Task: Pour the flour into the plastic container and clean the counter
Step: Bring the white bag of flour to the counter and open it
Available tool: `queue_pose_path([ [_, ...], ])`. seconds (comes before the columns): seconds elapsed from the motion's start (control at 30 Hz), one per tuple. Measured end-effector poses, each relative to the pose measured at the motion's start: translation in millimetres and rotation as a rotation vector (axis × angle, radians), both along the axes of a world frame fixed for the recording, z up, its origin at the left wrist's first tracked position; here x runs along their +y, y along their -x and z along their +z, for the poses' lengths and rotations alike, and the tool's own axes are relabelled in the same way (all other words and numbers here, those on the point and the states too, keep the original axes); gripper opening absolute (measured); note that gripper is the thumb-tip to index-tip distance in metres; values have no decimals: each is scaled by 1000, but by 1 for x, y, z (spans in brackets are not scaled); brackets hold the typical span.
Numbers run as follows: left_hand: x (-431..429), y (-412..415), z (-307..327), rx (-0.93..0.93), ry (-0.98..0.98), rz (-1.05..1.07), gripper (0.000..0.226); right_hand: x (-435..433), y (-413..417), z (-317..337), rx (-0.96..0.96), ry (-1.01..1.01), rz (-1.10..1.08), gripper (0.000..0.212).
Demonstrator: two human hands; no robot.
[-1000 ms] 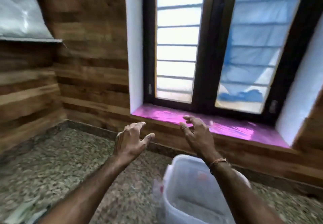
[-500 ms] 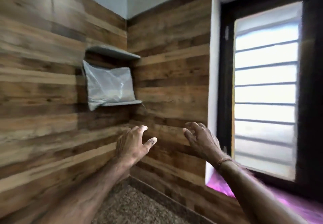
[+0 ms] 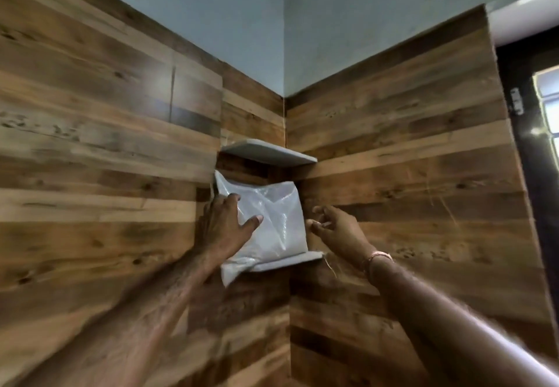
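A clear plastic bag of white flour (image 3: 273, 223) stands on the lower corner shelf (image 3: 287, 261), its bottom left corner hanging off the shelf edge. My left hand (image 3: 225, 225) lies flat against the bag's left side, fingers spread, thumb across its front. My right hand (image 3: 338, 229) hovers just right of the bag with fingers curled and apart, close to its edge but holding nothing. The plastic container and the counter are out of view.
A second grey shelf (image 3: 269, 150) sits close above the bag. Wood-panelled walls (image 3: 106, 144) meet in the corner behind it. A dark window frame (image 3: 526, 132) stands at the far right.
The view swung up and left from the window and container to the corner shelves. Both hands reached forward; my left hand now touches the flour bag and my right hand is beside it.
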State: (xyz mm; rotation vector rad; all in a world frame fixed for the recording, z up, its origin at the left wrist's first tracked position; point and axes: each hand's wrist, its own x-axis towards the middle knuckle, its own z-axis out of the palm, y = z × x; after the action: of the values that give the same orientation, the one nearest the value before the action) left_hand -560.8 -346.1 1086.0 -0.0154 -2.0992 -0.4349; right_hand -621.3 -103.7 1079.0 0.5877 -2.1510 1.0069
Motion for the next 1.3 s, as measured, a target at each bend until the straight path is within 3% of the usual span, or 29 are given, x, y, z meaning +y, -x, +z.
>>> queue_pose_path([
  [0.13, -48, 51, 50, 77, 145, 61, 75, -47, 67, 49, 101, -145, -92, 43],
  [0.27, -71, 83, 84, 38, 305, 127, 74, -79, 115, 87, 179, -284, -195, 54],
  [0.47, -82, 113, 110, 9, 207, 19, 41, -114, 162, 122, 156, -486, -262, 64],
  [0.57, -85, 119, 114, 49, 133, -36, 36, -126, 180, 131, 139, -577, -309, 70],
  [0.7, -90, 123, 113, 93, 76, -103, 26, -123, 191, 131, 92, -604, -418, 55],
  [0.87, -87, 120, 107, 179, -21, -206, 20, -109, 184, 123, 134, -513, -516, 34],
  [1.0, -76, 105, 115, 275, -73, -241, 20, -82, 152, 131, 235, -413, -517, 44],
  [1.23, -35, 58, 128, 344, -96, -323, 21, -11, 54, 149, 238, -393, -570, 14],
  [1.3, -13, 38, 122, 337, -75, -354, 20, 15, 21, 143, 203, -378, -609, 28],
])
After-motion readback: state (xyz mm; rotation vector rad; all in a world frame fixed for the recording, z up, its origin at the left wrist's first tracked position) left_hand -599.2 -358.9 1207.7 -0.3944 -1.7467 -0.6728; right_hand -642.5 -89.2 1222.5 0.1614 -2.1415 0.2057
